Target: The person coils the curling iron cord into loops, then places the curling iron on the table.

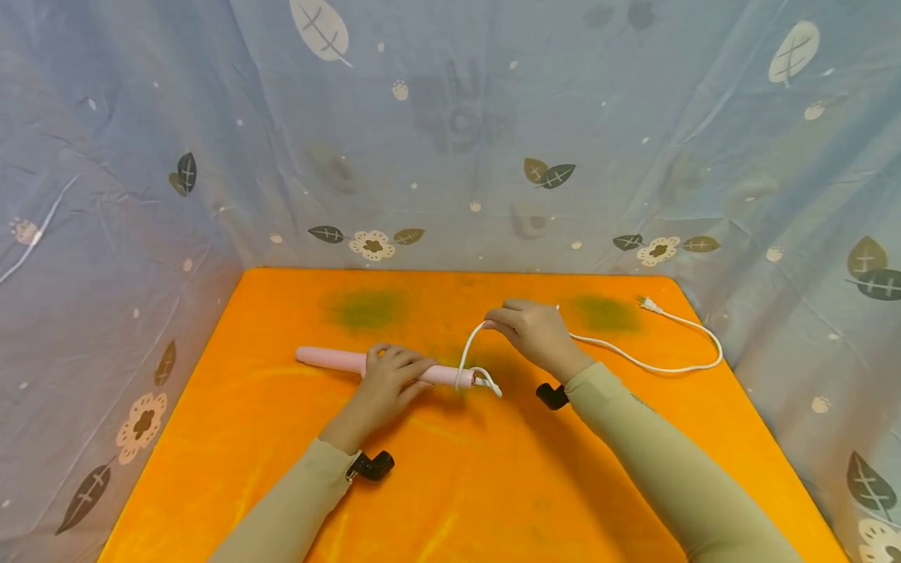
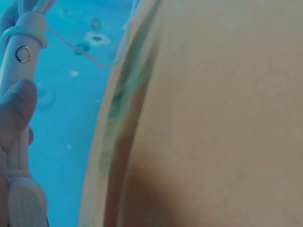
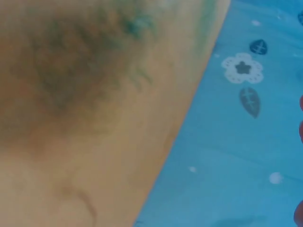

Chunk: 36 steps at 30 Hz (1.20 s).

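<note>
A pink curling iron point(image 1: 331, 360) lies crosswise over the orange table, its handle end to the right. My left hand point(image 1: 390, 383) grips it around the middle. In the left wrist view, the thumb rests along the handle point(image 2: 21, 71), below a round button point(image 2: 23, 54). A white cord point(image 1: 465, 352) leaves the handle end and loops around it. To the right, my right hand point(image 1: 538, 332) pinches that cord between thumb and fingers, raised above the table. Only fingertips show at the right wrist view's edge.
The rest of the cord point(image 1: 662, 369) curves over the table's right side to a two-prong plug point(image 1: 650, 305) near the back edge. Grey-blue patterned curtains point(image 1: 450, 141) enclose the orange table point(image 1: 450, 500) at the back and sides.
</note>
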### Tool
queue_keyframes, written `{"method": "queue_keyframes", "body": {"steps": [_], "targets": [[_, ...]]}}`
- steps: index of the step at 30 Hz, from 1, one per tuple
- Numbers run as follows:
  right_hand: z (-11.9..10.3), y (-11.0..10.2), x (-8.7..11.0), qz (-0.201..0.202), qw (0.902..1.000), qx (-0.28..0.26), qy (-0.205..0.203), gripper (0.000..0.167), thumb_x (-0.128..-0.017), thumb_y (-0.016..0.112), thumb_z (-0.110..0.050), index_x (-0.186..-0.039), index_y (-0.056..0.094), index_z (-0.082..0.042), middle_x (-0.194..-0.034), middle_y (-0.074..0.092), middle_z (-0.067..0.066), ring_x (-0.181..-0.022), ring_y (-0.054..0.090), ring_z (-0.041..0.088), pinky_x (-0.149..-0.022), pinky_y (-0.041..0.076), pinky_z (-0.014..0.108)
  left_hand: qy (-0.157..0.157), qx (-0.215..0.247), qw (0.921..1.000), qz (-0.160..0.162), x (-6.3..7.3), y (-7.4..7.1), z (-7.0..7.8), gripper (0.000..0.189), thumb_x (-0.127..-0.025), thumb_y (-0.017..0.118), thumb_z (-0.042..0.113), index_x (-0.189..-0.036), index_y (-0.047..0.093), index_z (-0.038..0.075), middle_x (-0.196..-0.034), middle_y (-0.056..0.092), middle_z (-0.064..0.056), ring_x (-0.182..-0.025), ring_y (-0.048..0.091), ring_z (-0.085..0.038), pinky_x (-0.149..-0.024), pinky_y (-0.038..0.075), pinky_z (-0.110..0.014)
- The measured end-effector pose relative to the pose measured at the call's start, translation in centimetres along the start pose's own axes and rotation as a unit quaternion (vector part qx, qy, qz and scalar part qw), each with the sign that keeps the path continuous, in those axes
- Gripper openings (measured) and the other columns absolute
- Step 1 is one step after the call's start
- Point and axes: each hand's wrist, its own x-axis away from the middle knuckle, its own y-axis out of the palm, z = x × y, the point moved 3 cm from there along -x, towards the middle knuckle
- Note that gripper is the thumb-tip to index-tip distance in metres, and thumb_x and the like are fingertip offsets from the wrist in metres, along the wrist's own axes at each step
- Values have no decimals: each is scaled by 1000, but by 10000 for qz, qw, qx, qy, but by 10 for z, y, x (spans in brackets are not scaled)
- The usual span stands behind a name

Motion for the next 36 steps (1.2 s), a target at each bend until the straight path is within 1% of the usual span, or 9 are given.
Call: {"method": "queue_keyframes", "body": {"steps": [3,9,12,15,19,23,26,30,36], "targets": [[2,11,2,-124,9999,11,44,11,-85,74,-24,-92,74,-16,-68,52,-5,-52,45,9,-46,37,24,-30,74,9999,147,0,-5,0,41,-81,77,26,-120,70,16,-107,67,-1,-100,55,-24,-93,26,-55],[-4,31,8,-510,9984,-130,200,4,-87,74,-18,-89,71,-16,-67,50,-6,-57,44,10,-51,40,25,-262,259,9970,687,-8,-16,-2,43,-77,79,26,-118,70,14,-107,67,-3,-100,56,-25,-92,25,-56],[-10,40,13,-671,9969,-251,317,10,-83,76,-10,-87,69,-16,-69,51,-5,-60,46,11,-53,42,26,-386,287,9954,831,-12,-19,-4,43,-77,80,23,-119,70,14,-108,67,-4,-101,56,-25,-93,25,-55],[-16,51,20,-686,9965,-272,393,13,-82,78,-11,-84,66,-14,-70,54,-2,-62,52,14,-55,46,28,-497,262,9948,848,-14,-20,-6,43,-78,79,22,-119,69,15,-109,67,-3,-101,56,-25,-94,24,-54],[-27,61,28,-485,9976,-392,317,12,-82,78,-16,-87,67,-13,-67,57,0,-58,55,17,-54,48,32,-602,139,9943,866,-15,-17,-10,44,-77,80,21,-119,69,16,-108,68,-3,-101,56,-25,-94,24,-55],[-37,67,34,-638,9964,-478,298,7,-84,76,-16,-89,72,-15,-69,63,-1,-59,58,13,-56,50,30,-755,30,9927,941,-15,-15,-13,43,-77,81,22,-118,70,15,-107,68,-4,-101,56,-25,-93,25,-55],[-43,68,36,-677,9963,-492,199,5,-85,75,-15,-86,72,-12,-71,63,-3,-62,58,10,-59,50,26,-873,-15,9921,906,-16,-14,-13,41,-79,80,23,-118,70,15,-108,68,-4,-101,56,-25,-94,24,-55],[-50,64,37,-430,9979,-482,-74,11,-86,75,-16,-82,65,-12,-63,51,-4,-56,47,10,-53,45,25,-1061,-84,9908,839,-18,-13,-13,41,-80,79,24,-119,70,14,-108,68,-4,-102,55,-25,-94,23,-54],[-61,60,40,-518,9980,-259,-268,10,-92,67,-17,-92,60,-10,-70,55,-3,-58,51,11,-53,47,28,-1332,-171,9871,874,-22,-10,-14,41,-79,81,22,-117,70,13,-106,68,-6,-103,55,-28,-94,22,-55]]}}
